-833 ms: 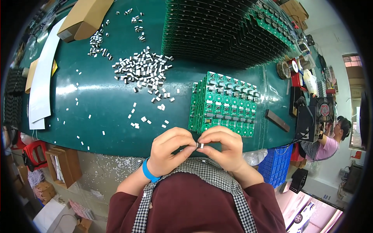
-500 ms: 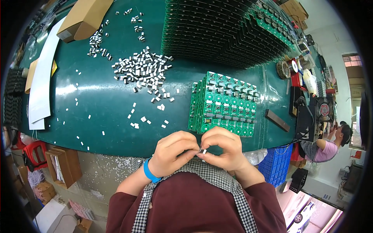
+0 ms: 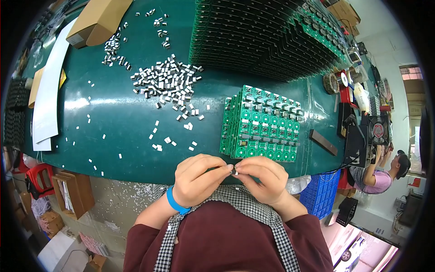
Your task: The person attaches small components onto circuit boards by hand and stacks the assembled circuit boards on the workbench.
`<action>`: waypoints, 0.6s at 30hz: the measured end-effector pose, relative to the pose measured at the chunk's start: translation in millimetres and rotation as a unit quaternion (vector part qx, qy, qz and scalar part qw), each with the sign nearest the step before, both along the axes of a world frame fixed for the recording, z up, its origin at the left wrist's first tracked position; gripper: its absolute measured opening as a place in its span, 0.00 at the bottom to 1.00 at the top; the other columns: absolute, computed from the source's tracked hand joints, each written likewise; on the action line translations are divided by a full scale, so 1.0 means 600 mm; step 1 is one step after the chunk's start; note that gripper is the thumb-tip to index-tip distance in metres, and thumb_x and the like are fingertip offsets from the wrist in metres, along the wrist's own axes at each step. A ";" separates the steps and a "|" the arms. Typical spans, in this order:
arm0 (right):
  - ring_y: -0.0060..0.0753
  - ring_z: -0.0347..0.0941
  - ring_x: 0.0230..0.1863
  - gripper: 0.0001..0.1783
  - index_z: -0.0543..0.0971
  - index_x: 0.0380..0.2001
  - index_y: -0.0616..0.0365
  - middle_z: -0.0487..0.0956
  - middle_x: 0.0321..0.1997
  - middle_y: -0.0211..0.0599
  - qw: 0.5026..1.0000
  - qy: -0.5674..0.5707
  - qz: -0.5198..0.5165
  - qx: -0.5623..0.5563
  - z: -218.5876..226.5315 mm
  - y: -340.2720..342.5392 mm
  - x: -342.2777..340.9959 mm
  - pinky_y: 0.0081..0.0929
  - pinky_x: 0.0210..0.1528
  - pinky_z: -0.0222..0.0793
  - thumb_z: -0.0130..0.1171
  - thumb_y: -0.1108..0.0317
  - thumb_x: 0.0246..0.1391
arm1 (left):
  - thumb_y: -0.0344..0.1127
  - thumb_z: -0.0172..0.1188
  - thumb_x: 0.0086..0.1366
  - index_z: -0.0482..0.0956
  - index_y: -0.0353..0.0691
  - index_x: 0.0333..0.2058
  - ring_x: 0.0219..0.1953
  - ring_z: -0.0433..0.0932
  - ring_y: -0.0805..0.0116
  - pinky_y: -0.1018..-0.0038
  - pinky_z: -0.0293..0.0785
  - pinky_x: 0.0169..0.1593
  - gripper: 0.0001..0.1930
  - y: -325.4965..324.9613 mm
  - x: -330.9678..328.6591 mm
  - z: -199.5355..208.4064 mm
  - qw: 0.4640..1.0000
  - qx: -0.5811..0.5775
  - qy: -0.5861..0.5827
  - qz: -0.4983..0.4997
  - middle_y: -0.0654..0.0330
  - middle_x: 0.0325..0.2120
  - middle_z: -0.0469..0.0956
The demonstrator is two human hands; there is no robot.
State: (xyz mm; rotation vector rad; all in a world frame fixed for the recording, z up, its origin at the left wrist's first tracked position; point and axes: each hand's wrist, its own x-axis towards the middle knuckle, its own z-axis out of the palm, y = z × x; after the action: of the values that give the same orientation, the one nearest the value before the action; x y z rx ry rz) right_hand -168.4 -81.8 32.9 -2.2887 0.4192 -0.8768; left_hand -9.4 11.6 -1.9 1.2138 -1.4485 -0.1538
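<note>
A small black-and-white block-shaped component is pinched between my hands above the table's near edge. My left hand has thumb and forefinger closed at its left side, fingertips partly covering it. The thumb and forefinger of my right hand close on it from the right. Just beyond my hands lies a stack of green circuit boards, with rows of parts on the top board. Farther left, a heap of similar black-and-white components is spread on the green table.
Tall rows of circuit boards stand at the back. Small white pieces are scattered on the table. A cardboard box and white sheet are at left. A dark bar lies right; another person sits beyond a blue crate.
The component has shifted slightly up and left between my fingertips. My right fingers are straighter, and its hand has moved a little lower. The other person's arms have moved.
</note>
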 end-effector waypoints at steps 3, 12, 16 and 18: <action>0.33 0.79 0.30 0.13 0.80 0.29 0.61 0.80 0.32 0.38 1.000 -0.003 -0.006 -0.024 -0.002 0.005 -0.002 0.24 0.30 0.77 0.70 0.80 0.36 | 0.21 0.66 0.42 0.80 0.36 0.32 0.26 0.78 0.65 0.74 0.72 0.26 0.14 0.002 0.000 0.001 1.000 0.000 -0.016 0.007 0.59 0.28 0.77; 0.32 0.77 0.29 0.13 0.81 0.32 0.62 0.78 0.31 0.36 0.982 0.105 -0.083 -0.136 0.022 -0.059 -0.012 0.23 0.27 0.72 0.65 0.83 0.38 | 0.18 0.61 0.50 0.78 0.32 0.37 0.31 0.77 0.58 0.69 0.74 0.34 0.13 0.001 0.008 -0.002 0.973 0.183 -0.003 0.143 0.55 0.32 0.76; 0.33 0.76 0.29 0.14 0.81 0.32 0.62 0.77 0.31 0.36 0.971 0.133 -0.077 -0.184 0.023 -0.057 -0.016 0.24 0.27 0.72 0.65 0.83 0.36 | 0.17 0.60 0.52 0.77 0.32 0.36 0.34 0.77 0.58 0.69 0.74 0.38 0.11 0.002 0.005 -0.013 0.968 0.206 0.003 0.140 0.54 0.34 0.76; 0.32 0.76 0.29 0.15 0.81 0.33 0.62 0.77 0.32 0.35 0.972 0.136 -0.074 -0.179 0.023 -0.057 -0.016 0.24 0.26 0.72 0.64 0.83 0.35 | 0.18 0.60 0.52 0.77 0.32 0.34 0.33 0.77 0.57 0.68 0.73 0.37 0.10 0.001 0.006 -0.016 0.969 0.209 -0.001 0.135 0.54 0.32 0.75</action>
State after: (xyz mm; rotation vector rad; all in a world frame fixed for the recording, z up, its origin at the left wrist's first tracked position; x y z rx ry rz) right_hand -178.2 -116.0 46.8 -2.7562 0.5989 -0.7576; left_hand -5.7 12.0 -11.5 1.7417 -1.2717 -0.2814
